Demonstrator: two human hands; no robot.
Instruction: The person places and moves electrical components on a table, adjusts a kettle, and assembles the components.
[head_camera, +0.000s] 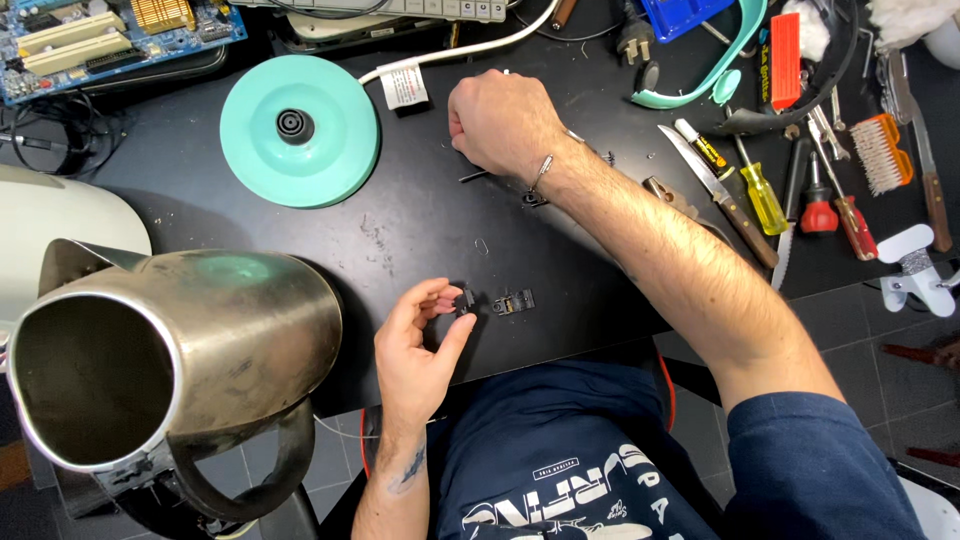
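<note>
At the near edge of the black worktable (420, 230), the person's left hand (418, 350) pinches a small black plastic part (464, 299) between thumb and fingertips, holding it just above the tabletop. Just right of that part lies a second small black clip-like piece (514, 302), apart from the hand and flat on the table. The right hand (500, 122) reaches across to the far middle of the table, its fingers curled into a closed fist pressed down at the surface; what it clasps, if anything, cannot be told, since the knuckles hide it. A white cord (470, 48) with a paper tag runs past that fist to a round turquoise kettle base (298, 130) to its left. A steel kettle body (170, 355) lies on its side at the near left, its open mouth facing the camera. To the far right, well apart from both hands, lie screwdrivers, one with a yellow handle (762, 195), a knife (720, 195) and a small orange brush (882, 152). A blue circuit board (100, 35) sits at the far left corner
</note>
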